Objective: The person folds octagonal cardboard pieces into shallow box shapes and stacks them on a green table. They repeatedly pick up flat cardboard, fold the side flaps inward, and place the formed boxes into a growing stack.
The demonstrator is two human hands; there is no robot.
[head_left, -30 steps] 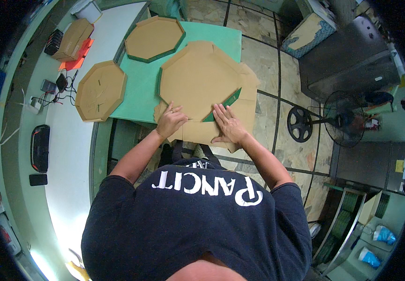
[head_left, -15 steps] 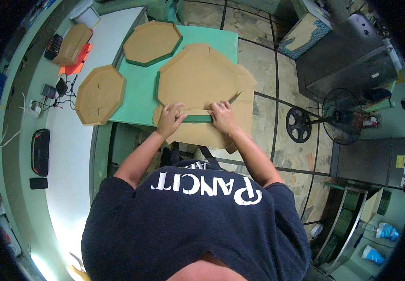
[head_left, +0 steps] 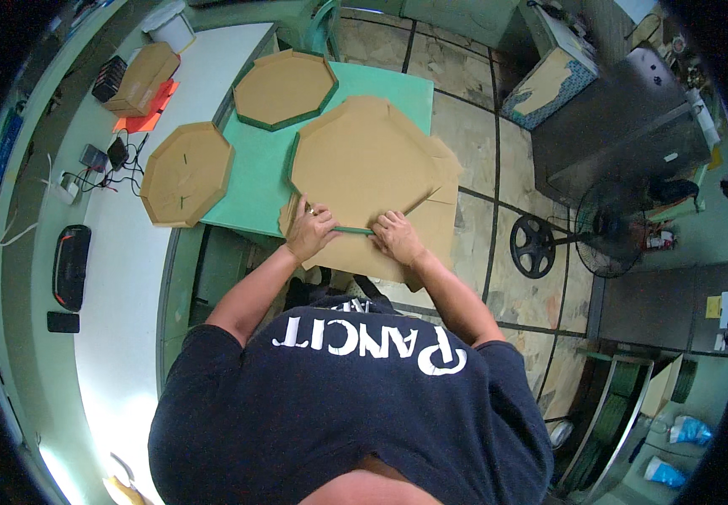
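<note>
L hand & R hand are apart, ea. w/ fingers curled onto the near rim of the big cardboard pc., mid-frame on the green surface; a green strip of rim shows btwn them. Can't tell how hard they pinch. Main risk: uneven pressure L vs. R could skew the crease or buckle the strip. Flap at R corner stands partly up, so a tug there might tear it. Flat cardboard under it juts past the surface's near edge, lower ctr., prob. poorly supported; leaning on it could bend it or shift the whole pc. Octagonal tray, upper L of ctr., sits close; a shove could bump it.
</note>
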